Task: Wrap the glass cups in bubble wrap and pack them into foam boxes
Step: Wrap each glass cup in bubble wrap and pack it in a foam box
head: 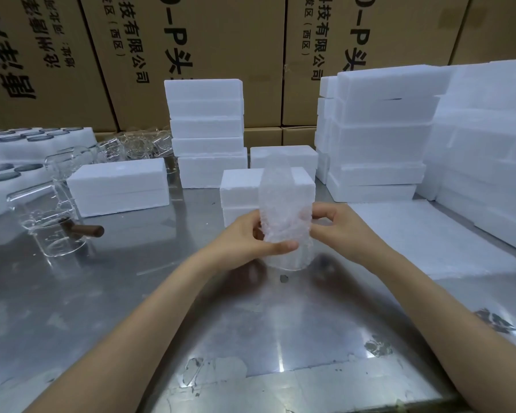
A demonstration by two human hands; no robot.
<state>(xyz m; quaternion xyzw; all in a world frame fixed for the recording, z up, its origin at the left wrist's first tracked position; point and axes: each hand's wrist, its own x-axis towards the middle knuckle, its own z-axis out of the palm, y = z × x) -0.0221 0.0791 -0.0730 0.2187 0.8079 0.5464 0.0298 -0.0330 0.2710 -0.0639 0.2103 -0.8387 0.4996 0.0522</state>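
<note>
Foam trays (27, 141): at the worktop's far left edge, round pockets facing up, dark discs seated in them so they cannot slide about.
Bare glass cups (57, 231): just right of the trays near the left edge, some lying on their sides, one with a brown handle (87, 231) pointing right; unwrapped and within easy reach of the left hand.
Closed foam box (119, 186): lying flat behind those cups, lid down.
Left hand (248, 236): over the middle of the worktop (131, 293), fingers curled round the near side of the bundle, thumb pressed across its front, apparently to pin the sheet.
Bubble wrap (283, 204): rolled into an upright tube between both hands, its top standing loose above the fingers.
Glass cup (286, 262): inside the tube, its clear lower rim showing under the wrap (the rest is hidden); held just above the metal, by my reading.
Right hand (337, 228): thumb and forefinger pinching the tube's right edge, probably keeping the roll tight.
Foam boxes (382, 135): stacked along the far and right edges, one low box just behind the bundle, likely next to be filled.
Foam sheet (429, 234): flat at the right edge.
</note>
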